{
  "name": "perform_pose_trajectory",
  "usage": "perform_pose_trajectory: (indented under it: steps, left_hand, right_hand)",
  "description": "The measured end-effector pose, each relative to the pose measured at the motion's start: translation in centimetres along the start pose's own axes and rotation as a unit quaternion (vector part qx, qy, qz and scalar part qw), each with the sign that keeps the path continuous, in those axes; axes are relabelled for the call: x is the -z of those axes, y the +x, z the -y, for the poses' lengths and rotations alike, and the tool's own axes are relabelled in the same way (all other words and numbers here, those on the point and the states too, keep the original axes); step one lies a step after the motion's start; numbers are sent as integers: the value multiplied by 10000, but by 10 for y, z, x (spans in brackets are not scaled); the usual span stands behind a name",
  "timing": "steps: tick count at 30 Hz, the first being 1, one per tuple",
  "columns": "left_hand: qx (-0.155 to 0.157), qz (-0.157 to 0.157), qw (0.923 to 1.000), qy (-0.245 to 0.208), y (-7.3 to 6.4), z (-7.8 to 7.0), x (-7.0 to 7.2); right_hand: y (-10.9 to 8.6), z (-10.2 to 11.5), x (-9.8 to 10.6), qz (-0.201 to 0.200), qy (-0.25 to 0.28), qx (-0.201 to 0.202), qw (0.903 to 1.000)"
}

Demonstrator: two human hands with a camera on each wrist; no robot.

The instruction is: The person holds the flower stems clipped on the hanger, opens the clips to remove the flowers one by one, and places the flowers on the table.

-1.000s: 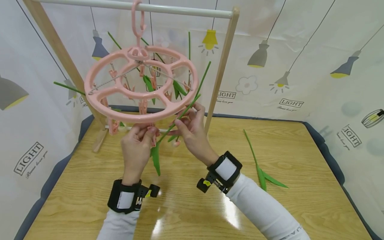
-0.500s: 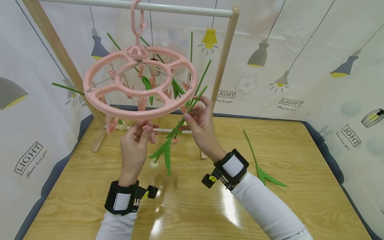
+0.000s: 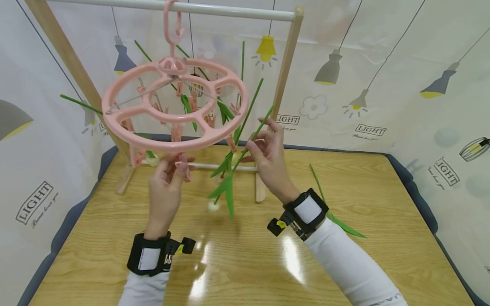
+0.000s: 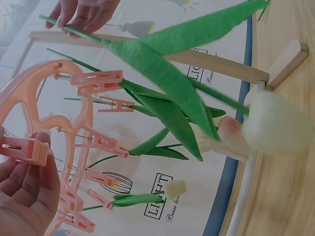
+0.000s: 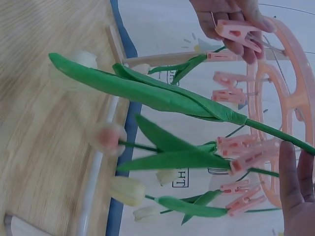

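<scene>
A pink round clip hanger [image 3: 172, 146] hangs by its hook. My left hand [image 3: 164, 187] pinches one of its pink clothespins [image 3: 184, 169] at the near rim, and no stem shows in that clothespin. To the right, my right hand [image 3: 269, 159] holds an artificial tulip by its green stem [image 3: 264, 121], with fingers near the stem's upper part. The tulip hangs tilted, leaves [image 3: 228, 193] and white bloom [image 4: 278, 123] downward, apart from the left hand's clothespin. Behind it, other tulips hang bloom-down from clothespins, among them a pink-tipped one [image 5: 109, 138] and a cream one [image 5: 127, 191].
A wooden stand [image 3: 288, 63] with a white top bar [image 3: 229, 12] carries the hanger; a lower white bar [image 3: 206, 166] runs behind the hands. On the wooden table [image 3: 245, 263] at right lies another green stem with leaves [image 3: 346, 225], partly behind the right forearm.
My right hand has moved right with the tulip, away from the left hand's clothespin. The left hand, still pinching that clothespin, has shifted slightly left along with the hanger.
</scene>
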State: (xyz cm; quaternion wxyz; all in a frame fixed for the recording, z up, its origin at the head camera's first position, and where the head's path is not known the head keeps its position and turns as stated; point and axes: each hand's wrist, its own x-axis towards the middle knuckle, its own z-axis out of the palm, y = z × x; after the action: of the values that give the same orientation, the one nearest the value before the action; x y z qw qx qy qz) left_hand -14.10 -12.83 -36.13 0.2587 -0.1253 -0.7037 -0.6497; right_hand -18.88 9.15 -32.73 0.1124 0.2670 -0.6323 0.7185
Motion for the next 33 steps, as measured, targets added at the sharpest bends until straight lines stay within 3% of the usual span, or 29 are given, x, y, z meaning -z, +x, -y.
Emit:
perform_pose_trajectory:
  steps: [8, 15, 27, 33]
  left_hand:
    - [-93, 11, 9998, 154, -1, 2, 8]
    - [32, -18, 9998, 196, -2, 2, 11]
    - [-30, -86, 9994, 344, -1, 7, 18]
    - [-80, -121, 9989, 453, -1, 9, 20]
  right_hand:
    - [1, 5, 20, -282, -395, 9, 9988]
    - [1, 8, 43, -446, -708, 64, 9965]
    - [7, 18, 86, -769, -1616, 169, 9837]
    - [8, 21, 100, -866, -1771, 132, 9803]
